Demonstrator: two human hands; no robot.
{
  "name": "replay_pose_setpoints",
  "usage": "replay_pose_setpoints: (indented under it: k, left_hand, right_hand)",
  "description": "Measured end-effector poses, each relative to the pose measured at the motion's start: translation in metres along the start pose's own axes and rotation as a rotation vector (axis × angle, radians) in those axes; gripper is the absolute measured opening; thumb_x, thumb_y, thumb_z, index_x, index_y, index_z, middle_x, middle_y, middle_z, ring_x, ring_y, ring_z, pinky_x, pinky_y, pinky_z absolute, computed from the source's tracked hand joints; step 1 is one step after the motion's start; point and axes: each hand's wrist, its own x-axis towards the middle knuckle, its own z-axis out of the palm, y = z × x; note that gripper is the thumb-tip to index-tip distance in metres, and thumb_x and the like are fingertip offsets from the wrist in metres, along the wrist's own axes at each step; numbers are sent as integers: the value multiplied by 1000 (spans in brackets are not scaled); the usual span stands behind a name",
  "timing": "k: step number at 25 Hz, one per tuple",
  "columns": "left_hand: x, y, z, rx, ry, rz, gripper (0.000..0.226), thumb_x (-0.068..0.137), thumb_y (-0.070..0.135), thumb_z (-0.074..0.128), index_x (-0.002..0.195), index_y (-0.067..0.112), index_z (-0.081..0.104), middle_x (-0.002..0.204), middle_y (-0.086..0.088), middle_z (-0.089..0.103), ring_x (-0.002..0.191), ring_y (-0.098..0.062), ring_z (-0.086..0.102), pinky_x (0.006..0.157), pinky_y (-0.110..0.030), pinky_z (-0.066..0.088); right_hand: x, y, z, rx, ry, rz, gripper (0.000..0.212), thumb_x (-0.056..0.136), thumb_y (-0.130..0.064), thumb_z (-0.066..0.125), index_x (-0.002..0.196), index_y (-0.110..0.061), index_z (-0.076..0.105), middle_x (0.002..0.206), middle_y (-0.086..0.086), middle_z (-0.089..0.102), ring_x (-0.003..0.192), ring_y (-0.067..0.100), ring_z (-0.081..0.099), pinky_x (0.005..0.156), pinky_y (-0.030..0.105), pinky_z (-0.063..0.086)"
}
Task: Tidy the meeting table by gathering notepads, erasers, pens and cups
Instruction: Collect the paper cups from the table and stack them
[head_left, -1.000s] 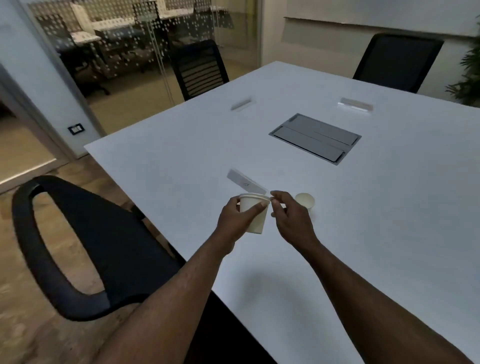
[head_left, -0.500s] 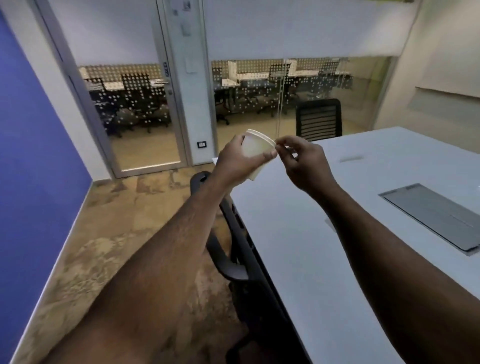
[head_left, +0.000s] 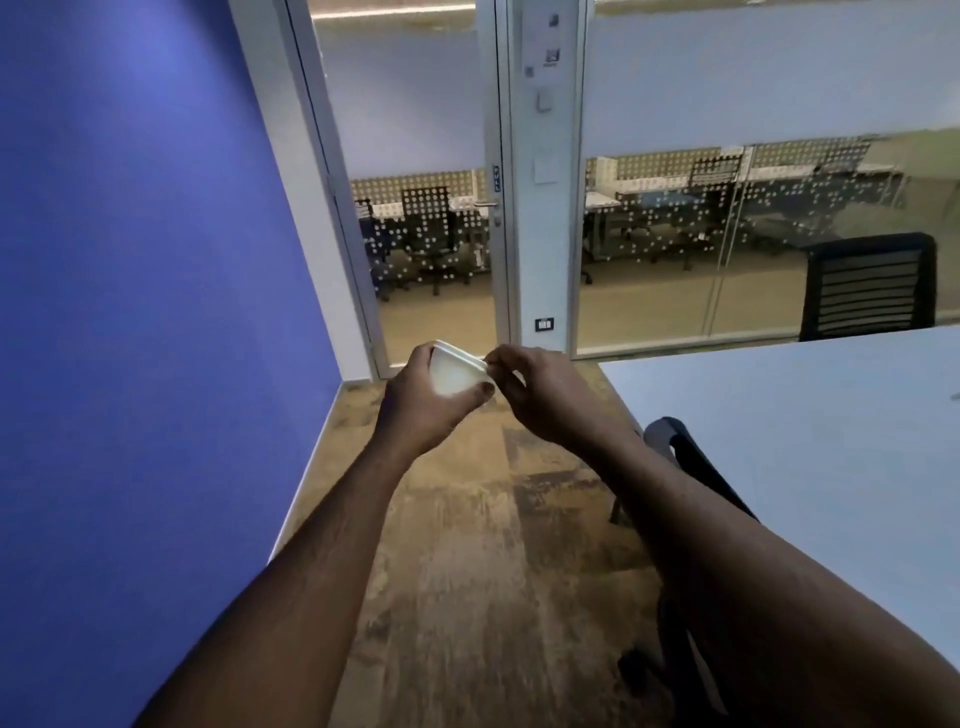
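Head view: left hand (head_left: 415, 410) fingers wrapped round paper cup (head_left: 454, 375); right hand (head_left: 545, 397) fingers pinch rim.

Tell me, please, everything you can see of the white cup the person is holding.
The white cup is small, looks like paper and has a rolled rim, possibly doubled as if cups were stacked, though that is unclear. It is tilted, its mouth facing up and to the right, with its inside hidden. The left hand wraps around its body from below, thumb on the near side. The right hand pinches the rim at its right edge. It is held in the air above the wooden floor, left of the table.
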Motion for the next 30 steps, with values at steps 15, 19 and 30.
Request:
replay_pose_setpoints:
  k: [15,19,30]
  left_hand:
    - [210,-192,37,150,-66,-215,88,52,73,70,127,36,42,104,11,58,82,-1,56,56,-23,50]
    - [305,-222,77,177,-129,-237,89,53,74,71,128,37,41,108,11,59,81,3,53,54,-17,44]
    - [513,-268,231,155,-299,-188,85,58,66,76,126,39,32,104,13,52,81,-10,54,53,-20,39]
  right_hand:
    - [198,141,222,166,-154,86,23,96,-23,50,109,-13,65,105,3,70,91,18,59,70,26,37]
    - [270,213,258,196,-178,143,24,94,-27,52,110,-15,66,110,1,69,100,19,60,79,28,45]
    - [382,418,303,137,-66,392,15,90,-24,61,101,-16,68,114,2,69,105,20,61,85,27,43]
